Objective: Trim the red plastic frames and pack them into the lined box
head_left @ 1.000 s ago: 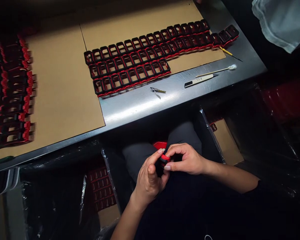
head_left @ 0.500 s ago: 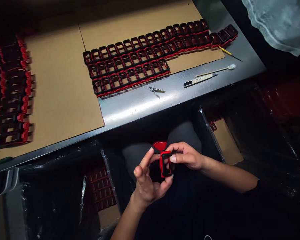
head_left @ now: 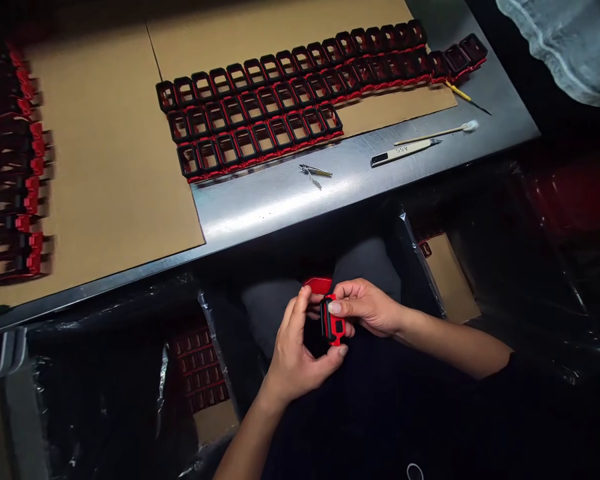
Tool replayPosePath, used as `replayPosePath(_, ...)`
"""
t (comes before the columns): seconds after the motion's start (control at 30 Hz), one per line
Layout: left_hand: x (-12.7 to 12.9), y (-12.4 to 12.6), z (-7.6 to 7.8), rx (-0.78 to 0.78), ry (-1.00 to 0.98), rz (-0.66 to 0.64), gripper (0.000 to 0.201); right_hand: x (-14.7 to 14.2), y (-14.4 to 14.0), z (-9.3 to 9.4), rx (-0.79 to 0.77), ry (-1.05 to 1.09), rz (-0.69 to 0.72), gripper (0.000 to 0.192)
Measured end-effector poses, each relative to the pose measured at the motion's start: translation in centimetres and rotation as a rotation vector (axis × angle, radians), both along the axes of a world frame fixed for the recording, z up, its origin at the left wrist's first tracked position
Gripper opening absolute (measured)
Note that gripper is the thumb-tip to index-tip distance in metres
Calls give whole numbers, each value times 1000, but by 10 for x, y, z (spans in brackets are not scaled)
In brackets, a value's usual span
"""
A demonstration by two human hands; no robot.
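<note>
Over my lap I hold a small red-and-black plastic frame (head_left: 337,325), turned so that a red side with a dark square opening faces up. My right hand (head_left: 373,308) pinches its upper right part, thumb on the red face and fingers partly hidden behind. My left hand (head_left: 296,353) curves around the other side, with its thumb at the lower end and fingertips by the upper end. Ahead on the bench, similar frames (head_left: 260,137) stand in rows.
A metal bench (head_left: 260,207) carries a cardboard sheet (head_left: 110,167), nail clippers (head_left: 316,171), a craft knife (head_left: 405,153), a cotton-tipped stick (head_left: 435,136) and a yellow-handled pointed tool (head_left: 459,92). More frames stand at left (head_left: 33,193). Plastic-lined boxes flank my legs, with frames (head_left: 200,370) inside.
The frame has been turned in my hands, from its open front to its red side. My left fingers have drawn closer together. The bench shifts slightly in view.
</note>
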State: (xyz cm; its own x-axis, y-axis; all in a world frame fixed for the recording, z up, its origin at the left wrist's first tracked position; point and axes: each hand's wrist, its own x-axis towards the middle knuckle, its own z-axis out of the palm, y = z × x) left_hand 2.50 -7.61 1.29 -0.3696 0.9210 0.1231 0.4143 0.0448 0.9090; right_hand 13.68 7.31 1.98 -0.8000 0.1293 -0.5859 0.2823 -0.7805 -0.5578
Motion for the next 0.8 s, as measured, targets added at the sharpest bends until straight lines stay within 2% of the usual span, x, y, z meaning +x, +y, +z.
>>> replayPosePath(0.1,-1,0,-1,-62,-49,29,75,2,1,2,180,29,-45,40)
replayPosePath(0.17,-1,-2,-2,-127,-146,67,66,4,1,3,456,114,-100,29)
replayPosePath(0.27,0,-3,-2,-188,-272,132,58,7,0,1,955,300,-179,12)
replayPosePath(0.33,1,-2,1,-181,-246,164,58,8,0,-2,1167,386,-206,7)
replayPosePath(0.5,2,7,9,-110,20,150,73,4,-1,-13,1463,492,-182,6)
replayPosePath(0.63,2,12,8,-74,129,211,70,1,1,-15,1619,577,-125,11)
replayPosePath(0.73,1,10,8,-53,209,293,66,-3,17,-9,1692,584,-49,21)
replayPosePath(0.8,0,8,10,-42,260,332,66,-13,39,-1,1770,519,-61,27)
